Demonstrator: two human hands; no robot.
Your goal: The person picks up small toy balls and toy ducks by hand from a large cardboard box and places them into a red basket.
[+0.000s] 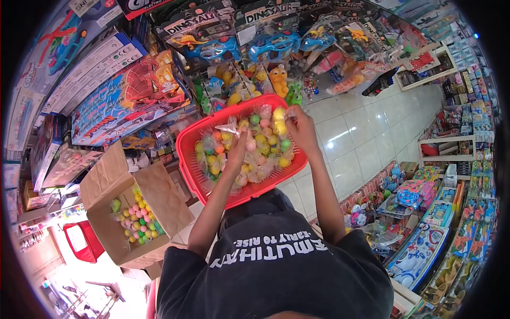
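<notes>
A red basket (187,154) is filled to its rim with bagged balls (265,143). The left hand (237,151) is laid among them, and whether its grip is clenched cannot be told. By the right hand (300,127), plastic of the bagged balls is pinched at the far rim. Open room is left only on the tiled floor (361,133) to the right. The left is crowded by a cardboard box (164,196). "DINOSAUR" is read on toy boxes (260,13), and "EARLY TO RISE" on the shirt (276,276).
</notes>
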